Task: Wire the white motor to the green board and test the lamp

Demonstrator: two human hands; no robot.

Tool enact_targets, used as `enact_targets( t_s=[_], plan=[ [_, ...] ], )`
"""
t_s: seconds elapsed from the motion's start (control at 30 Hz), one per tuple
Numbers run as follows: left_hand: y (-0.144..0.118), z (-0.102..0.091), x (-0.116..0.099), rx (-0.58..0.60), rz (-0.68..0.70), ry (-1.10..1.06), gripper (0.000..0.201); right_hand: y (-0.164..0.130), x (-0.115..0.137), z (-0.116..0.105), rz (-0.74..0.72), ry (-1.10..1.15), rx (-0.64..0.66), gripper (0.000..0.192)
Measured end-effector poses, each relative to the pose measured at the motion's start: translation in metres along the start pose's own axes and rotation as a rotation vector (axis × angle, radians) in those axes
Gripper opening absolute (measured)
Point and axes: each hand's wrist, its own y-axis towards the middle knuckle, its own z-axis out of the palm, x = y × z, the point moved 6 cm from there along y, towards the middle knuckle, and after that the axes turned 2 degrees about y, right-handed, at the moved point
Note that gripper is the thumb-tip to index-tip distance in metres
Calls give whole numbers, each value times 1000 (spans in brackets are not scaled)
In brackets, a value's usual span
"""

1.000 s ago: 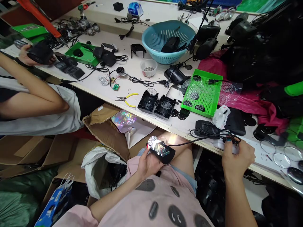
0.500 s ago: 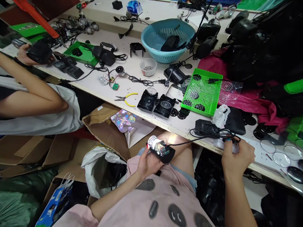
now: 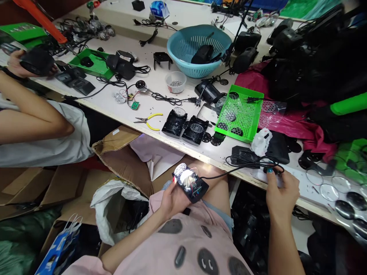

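Observation:
My left hand (image 3: 175,200) is closed around an open black lamp housing (image 3: 197,191) over my lap. Inside it a bright white light glows beside thin wires, and a honeycomb disc (image 3: 180,169) stands at its upper left. A black cable (image 3: 215,177) runs from the housing up to the table edge, where it lies in loops. At that edge, my right hand (image 3: 282,191) pinches a small black plug (image 3: 272,170), partly hidden by its fingers. Close to this hand are a black housing (image 3: 243,156) and a crumpled white plastic bag (image 3: 261,141).
Two black half shells (image 3: 195,130), yellow-handled pliers (image 3: 149,121) and a green tray (image 3: 255,126) of discs lie on the table. Behind stand a cup of screws (image 3: 175,84) and a blue basket (image 3: 186,68). Another person's arm (image 3: 34,118) is at left; open cardboard boxes (image 3: 114,147) stand below.
The lamp housing has turned in my left hand, showing more of its inside. Coloured light spots on the white sheet in the box have gone. My right hand stays at the plug.

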Motion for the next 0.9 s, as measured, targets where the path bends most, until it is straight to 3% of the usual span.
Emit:
enact_targets(
  t_s=[0.17, 0.3, 0.47, 0.67, 0.9],
  plan=[
    [4, 41, -14, -33, -74, 151, 72, 4, 0, -9, -13, 170, 51, 36],
    [15, 62, -23, -54, -134, 231, 67, 8, -2, -15, -8, 186, 54, 35],
    [32, 62, -24, -32, -152, 265, 63, 5, -4, -11, -20, 107, 119, 38],
    [39, 60, -24, -97, -164, 289, 58, -4, 1, 2, -90, -125, 150, 61],
    [43, 71, -23, -64, -188, 317, 53, 1, 4, 4, -161, -143, 131, 43]
  ],
)
